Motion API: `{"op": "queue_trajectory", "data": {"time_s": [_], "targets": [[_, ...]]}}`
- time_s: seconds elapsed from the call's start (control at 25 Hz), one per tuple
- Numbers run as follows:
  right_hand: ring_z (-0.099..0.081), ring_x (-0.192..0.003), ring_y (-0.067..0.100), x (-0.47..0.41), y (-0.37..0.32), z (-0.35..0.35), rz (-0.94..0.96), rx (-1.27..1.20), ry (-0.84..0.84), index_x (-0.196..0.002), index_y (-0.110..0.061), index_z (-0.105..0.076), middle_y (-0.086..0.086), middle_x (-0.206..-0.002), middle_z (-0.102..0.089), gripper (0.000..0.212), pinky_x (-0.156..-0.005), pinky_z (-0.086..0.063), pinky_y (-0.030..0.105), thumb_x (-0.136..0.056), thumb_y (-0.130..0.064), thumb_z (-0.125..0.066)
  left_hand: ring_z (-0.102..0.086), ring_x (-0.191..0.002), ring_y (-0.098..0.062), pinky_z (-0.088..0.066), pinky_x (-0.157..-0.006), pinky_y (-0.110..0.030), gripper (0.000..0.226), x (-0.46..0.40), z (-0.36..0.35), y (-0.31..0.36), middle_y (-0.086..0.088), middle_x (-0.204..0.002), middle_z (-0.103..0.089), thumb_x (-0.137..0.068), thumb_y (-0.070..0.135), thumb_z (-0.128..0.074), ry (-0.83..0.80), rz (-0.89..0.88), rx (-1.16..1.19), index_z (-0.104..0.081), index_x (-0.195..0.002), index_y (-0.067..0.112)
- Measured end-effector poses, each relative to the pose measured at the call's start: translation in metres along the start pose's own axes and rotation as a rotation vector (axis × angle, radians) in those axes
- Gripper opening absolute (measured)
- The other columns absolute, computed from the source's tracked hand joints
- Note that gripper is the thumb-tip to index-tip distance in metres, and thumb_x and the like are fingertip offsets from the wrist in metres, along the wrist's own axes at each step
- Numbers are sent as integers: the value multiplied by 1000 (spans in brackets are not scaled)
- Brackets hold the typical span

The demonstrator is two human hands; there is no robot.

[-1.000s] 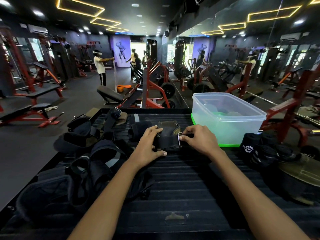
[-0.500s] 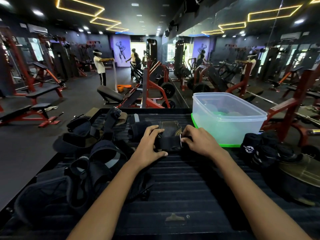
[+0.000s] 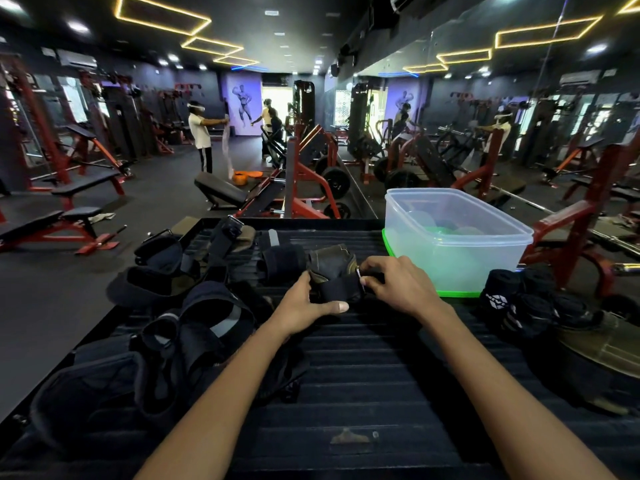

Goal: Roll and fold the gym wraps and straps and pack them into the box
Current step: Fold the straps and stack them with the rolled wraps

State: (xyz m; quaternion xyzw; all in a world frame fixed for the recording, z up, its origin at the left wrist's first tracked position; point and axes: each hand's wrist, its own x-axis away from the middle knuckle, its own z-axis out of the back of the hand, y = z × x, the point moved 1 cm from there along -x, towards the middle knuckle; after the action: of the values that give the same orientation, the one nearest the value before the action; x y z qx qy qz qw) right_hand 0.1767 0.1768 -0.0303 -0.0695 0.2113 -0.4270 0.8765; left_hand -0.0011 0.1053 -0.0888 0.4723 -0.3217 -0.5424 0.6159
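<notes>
Lying in a loose heap to the outside of the left hand [image 3: 304, 303], unrolled black straps [image 3: 180, 327] await attention on the ribbed desk [image 3: 363, 382]. The left hand grips the near end of a black wrist wrap [image 3: 337, 289], thumb along its front edge; the right hand [image 3: 398, 289] pinches the wrap's metal buckle [image 3: 360, 277]. Judgement: the strap should be drawn taut through the buckle and kept flat so the bundle closes tight. Beyond the right hand stands the clear box [image 3: 457, 237] on a green lid; its contents appear as pale rounded shapes, not identifiable. Rolled wraps [image 3: 519, 299] sit outside the right hand.
</notes>
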Motion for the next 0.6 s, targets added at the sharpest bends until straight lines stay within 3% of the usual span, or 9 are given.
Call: {"op": "queue_trajectory", "data": {"time_s": [0.08, 0.2, 0.4, 0.52, 0.6], "targets": [[-59, -102, 29, 1, 0, -2, -6, 47, 35, -107, -28, -63, 5, -106, -69, 18, -71, -43, 33, -92, -34, -58, -53, -121, -13, -41, -107, -34, 89, 0, -2, -3, 7, -128, -56, -53, 47, -87, 23, -8, -10, -47, -128, 19], [-60, -96, 36, 2, -3, -11, -44, 87, 127, -103, -15, -58, 14, -98, -67, 22, -65, -36, 34, -93, -35, -56, -56, -111, -10, -45, -97, -26, 69, 4, -9, 6, 10, -116, -58, -63, 36, -87, 127, -82, -87, -47, -117, 22], [-62, -90, 35, -1, -8, -29, -108, -187, 148, -92, -11, -59, 15, -92, -68, 16, -68, -43, 34, -88, -27, -62, -57, -109, -10, -51, -92, -34, 83, 3, -10, 9, 4, -119, -59, -63, 45, -84, 189, -253, -207, -46, -133, 23], [-64, -98, 30, -6, -3, -27, -142, -332, 133, -94, -13, -67, 9, -97, -72, 12, -83, -50, 37, -84, -19, -64, -60, -101, -9, -53, -87, -26, 97, 3, -10, 12, 4, -116, -62, -67, 55, -75, 143, -273, -221, -31, -148, 26], [-65, -98, 28, -7, 0, -27, -161, -342, 98, -95, -15, -70, 7, -97, -73, 14, -85, -51, 36, -82, -16, -64, -60, -96, -10, -51, -86, -21, 95, 2, -9, 11, 2, -116, -62, -74, 46, -76, 154, -266, -247, -25, -151, 25]]}}
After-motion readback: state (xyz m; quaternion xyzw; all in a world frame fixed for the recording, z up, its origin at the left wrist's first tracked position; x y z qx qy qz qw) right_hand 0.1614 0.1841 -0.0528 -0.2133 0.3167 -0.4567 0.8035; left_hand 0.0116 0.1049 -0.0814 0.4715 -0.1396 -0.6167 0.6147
